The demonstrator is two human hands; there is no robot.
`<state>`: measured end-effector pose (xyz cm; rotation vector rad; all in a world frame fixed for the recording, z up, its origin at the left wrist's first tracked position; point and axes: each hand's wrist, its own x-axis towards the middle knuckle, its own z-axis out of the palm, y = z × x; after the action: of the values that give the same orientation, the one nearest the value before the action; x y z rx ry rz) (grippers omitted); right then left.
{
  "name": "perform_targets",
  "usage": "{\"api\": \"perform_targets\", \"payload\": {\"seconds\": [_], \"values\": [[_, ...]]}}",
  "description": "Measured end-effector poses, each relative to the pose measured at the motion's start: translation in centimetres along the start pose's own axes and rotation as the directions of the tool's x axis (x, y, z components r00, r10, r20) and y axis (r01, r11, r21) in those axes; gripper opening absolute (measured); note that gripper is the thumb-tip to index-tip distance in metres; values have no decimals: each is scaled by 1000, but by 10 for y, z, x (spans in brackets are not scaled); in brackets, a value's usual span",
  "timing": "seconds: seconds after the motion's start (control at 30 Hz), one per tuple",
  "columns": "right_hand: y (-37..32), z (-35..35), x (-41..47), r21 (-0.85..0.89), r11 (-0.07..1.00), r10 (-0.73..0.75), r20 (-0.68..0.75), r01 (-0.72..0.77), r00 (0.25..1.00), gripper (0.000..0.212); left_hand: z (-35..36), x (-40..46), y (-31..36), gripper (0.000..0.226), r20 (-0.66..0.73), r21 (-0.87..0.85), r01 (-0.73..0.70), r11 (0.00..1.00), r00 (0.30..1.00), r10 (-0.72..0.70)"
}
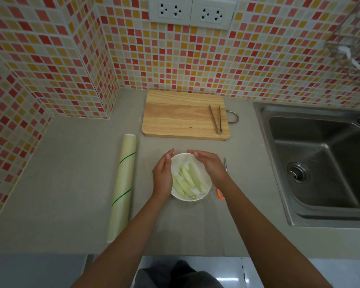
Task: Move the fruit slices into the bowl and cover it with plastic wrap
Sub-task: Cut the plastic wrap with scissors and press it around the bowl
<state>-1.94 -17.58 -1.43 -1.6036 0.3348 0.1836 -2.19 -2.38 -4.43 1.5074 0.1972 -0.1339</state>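
Nearest the camera, two bare forearms reach out over the grey surface (pixel 71 183) to a white bowl (pixel 182 198), which sits near its front middle. The pale green fruit slices (pixel 187 179) already lie inside it, under a sheet of plastic wrap (pixel 197 189) whose clear edge spills onto the surface at the bowl's right. The left hand (pixel 162 177) lies flat along the bowl's left rim, fingers straight and together; the right hand (pixel 211 166) arches over the far right rim, fingers likewise extended, pinching nothing. By this, the moving is done and the covering is at its sealing stage: the next move likely calls for pressing the loose film down around the bowl's wall. Just right of the bowl lie scissors (pixel 221 194) with an orange handle, to the left the wrap roll (pixel 123 186), and farther back a cutting board (pixel 183 115) carrying metal tongs (pixel 216 119).
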Motion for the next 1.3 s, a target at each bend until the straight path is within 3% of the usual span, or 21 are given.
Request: {"api": "perform_targets", "payload": {"seconds": [0.1,0.23,0.3,0.4,0.53,0.63,0.8,0.93,1.03,1.1,1.17,1.3], "values": [[2,-4,-4,140,986,82,47,-88,996,32,0,5,0,29,-7,-116,120,986,992,-122],[8,-3,-8,326,912,221,118,-248,968,39,-2,10,0,31,52,-134,240,961,971,-235],[12,-1,-8,326,905,272,48,-272,961,41,-4,12,2,42,113,-96,334,938,940,-323],[15,3,-9,298,919,278,-25,-258,960,42,-2,16,6,59,54,75,396,915,915,-400],[17,7,-12,242,942,278,-176,-232,944,47,-1,16,11,79,-94,364,296,883,955,-281],[19,13,-17,68,983,185,-349,-172,919,45,-5,14,16,84,-188,480,208,852,973,-131],[10,8,-17,-226,973,-126,-406,34,905,26,-12,2,19,61,-333,236,2,972,940,79],[0,5,-7,-182,981,-133,-398,64,908,19,-1,-24,6,49,-301,-51,103,993,947,-113],[8,3,-5,25,1000,7,-146,-3,989,27,7,-28,-1,45,-224,-135,188,973,951,-215],[13,0,-7,202,973,119,-4,-115,993,32,7,-22,0,46,-192,-168,197,966,954,-228],[15,-2,-9,258,940,232,-8,-222,973,36,5,-14,-1,49,-151,-157,213,964,960,-236],[19,7,-9,186,922,371,-168,-340,914,45,-2,2,1,59,-6,-123,286,950,957,-289]]}}
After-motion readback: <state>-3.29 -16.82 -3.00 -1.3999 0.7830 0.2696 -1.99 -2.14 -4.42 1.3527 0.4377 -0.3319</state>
